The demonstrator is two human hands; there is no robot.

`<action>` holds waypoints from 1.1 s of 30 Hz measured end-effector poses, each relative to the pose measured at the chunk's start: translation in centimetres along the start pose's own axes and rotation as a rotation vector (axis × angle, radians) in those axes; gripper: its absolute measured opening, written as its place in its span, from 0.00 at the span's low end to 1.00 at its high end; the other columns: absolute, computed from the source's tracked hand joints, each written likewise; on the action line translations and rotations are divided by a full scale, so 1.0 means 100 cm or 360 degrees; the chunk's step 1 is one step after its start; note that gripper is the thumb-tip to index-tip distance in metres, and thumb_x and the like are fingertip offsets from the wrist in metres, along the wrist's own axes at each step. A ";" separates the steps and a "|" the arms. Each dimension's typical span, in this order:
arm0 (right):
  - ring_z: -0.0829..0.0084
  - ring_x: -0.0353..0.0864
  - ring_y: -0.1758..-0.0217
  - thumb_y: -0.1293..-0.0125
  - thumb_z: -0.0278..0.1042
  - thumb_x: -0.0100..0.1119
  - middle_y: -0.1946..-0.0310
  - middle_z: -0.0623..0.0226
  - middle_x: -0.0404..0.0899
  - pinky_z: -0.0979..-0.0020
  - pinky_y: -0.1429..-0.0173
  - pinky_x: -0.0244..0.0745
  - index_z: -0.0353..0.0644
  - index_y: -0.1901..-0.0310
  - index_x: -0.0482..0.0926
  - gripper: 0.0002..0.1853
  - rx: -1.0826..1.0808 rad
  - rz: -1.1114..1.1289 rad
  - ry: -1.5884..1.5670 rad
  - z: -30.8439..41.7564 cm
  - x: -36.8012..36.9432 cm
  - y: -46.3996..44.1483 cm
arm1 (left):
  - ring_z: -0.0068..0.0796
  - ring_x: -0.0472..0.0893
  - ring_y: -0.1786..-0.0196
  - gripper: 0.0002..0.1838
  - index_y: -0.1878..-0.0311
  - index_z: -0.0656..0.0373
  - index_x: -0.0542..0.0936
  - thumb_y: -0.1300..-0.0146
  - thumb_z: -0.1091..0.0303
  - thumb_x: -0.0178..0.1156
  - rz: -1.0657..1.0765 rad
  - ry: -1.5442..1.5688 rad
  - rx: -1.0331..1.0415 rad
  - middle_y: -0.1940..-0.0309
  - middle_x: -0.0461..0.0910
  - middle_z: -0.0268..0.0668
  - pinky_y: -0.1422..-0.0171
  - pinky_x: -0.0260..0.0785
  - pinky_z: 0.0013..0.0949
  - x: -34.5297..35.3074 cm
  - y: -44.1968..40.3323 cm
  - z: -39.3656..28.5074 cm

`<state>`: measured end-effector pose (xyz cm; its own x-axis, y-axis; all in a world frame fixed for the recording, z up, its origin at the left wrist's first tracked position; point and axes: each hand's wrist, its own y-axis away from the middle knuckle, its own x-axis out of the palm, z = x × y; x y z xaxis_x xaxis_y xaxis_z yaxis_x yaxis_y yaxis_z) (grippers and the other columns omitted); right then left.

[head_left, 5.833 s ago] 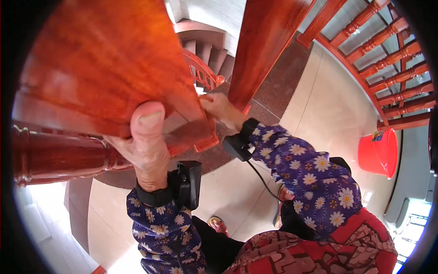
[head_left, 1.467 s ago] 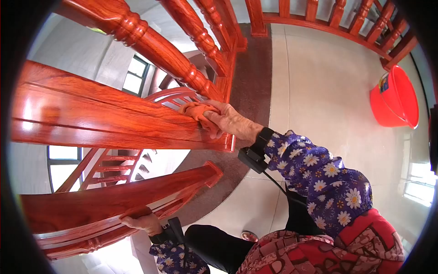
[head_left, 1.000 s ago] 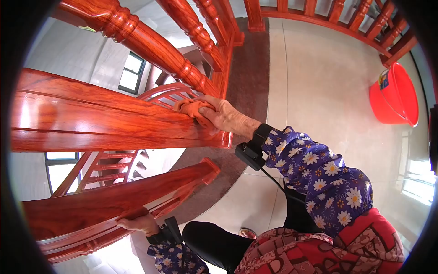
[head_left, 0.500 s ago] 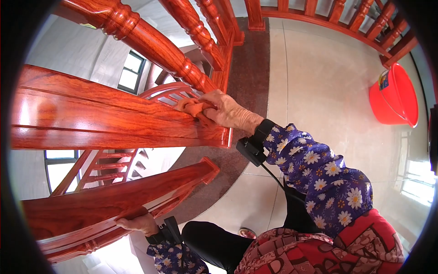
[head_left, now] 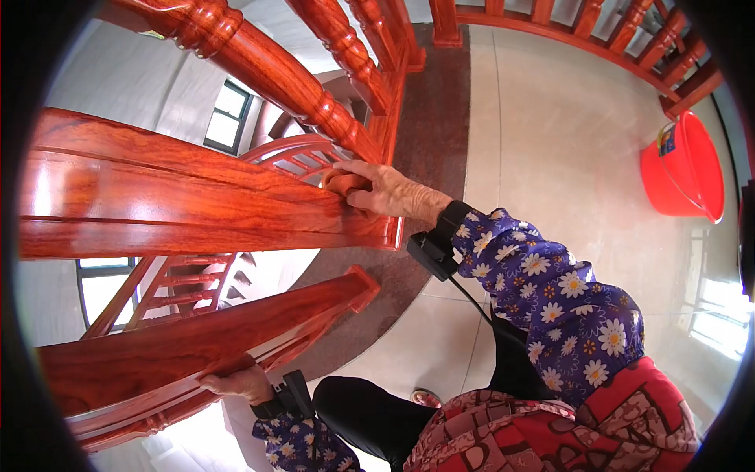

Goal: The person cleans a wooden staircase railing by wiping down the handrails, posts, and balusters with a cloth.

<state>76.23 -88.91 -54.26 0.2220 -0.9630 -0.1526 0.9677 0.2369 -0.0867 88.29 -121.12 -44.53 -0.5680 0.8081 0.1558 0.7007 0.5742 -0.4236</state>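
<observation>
In the head view, the right hand (head_left: 387,191) presses an orange cloth (head_left: 347,184) against the edge of the broad wooden post (head_left: 181,197), near its foot; the fingers are bent over the cloth, with the thumb on its near side. The left hand (head_left: 245,383) rests at the edge of the lower wooden post (head_left: 197,338), its thumb outside and its other fingers mostly hidden, so how they close cannot be told. A turned baluster (head_left: 275,82) slants just beyond the cloth. A red bucket (head_left: 681,169) sits on the tiled floor (head_left: 566,157), well apart from both hands, near the curved railing (head_left: 566,33).
</observation>
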 end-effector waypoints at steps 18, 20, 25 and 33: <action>0.59 0.81 0.48 0.44 0.19 0.54 0.55 0.52 0.81 0.66 0.43 0.76 0.46 0.43 0.76 0.25 0.0090 -0.0159 -0.0111 0.007 0.012 0.005 | 0.42 0.61 0.31 0.50 0.28 0.56 0.60 0.43 0.27 0.51 -0.0028 -0.0111 0.0083 0.31 0.59 0.43 0.29 0.59 0.47 -0.004 0.003 0.001; 0.68 0.80 0.56 0.42 0.16 0.50 0.59 0.59 0.79 0.71 0.51 0.76 0.44 0.43 0.76 0.24 -0.0054 -0.0234 -0.0175 0.011 0.014 0.006 | 0.42 0.61 0.31 0.50 0.29 0.56 0.62 0.44 0.26 0.51 0.0047 -0.0081 0.0052 0.31 0.59 0.43 0.29 0.59 0.47 -0.013 -0.002 0.008; 0.79 0.78 0.64 0.40 0.13 0.45 0.62 0.67 0.78 0.76 0.59 0.76 0.40 0.43 0.76 0.24 -0.0247 -0.0216 -0.0796 0.032 0.014 0.010 | 0.43 0.63 0.33 0.50 0.29 0.55 0.61 0.45 0.26 0.52 -0.0052 -0.0057 0.0010 0.32 0.60 0.43 0.30 0.60 0.48 -0.011 0.000 0.012; 0.61 0.82 0.60 0.44 0.15 0.46 0.59 0.54 0.81 0.65 0.56 0.78 0.45 0.40 0.75 0.28 -0.0796 -0.0597 0.0478 -0.023 0.025 0.004 | 0.43 0.65 0.34 0.49 0.29 0.54 0.61 0.45 0.26 0.51 -0.0086 -0.0080 -0.0019 0.33 0.62 0.44 0.31 0.61 0.49 -0.014 -0.001 0.012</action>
<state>76.89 -90.97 -56.91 -0.2292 -0.9313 -0.2830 0.7851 -0.0051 -0.6193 88.51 -122.47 -45.80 -0.6260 0.7684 0.1330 0.6733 0.6187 -0.4049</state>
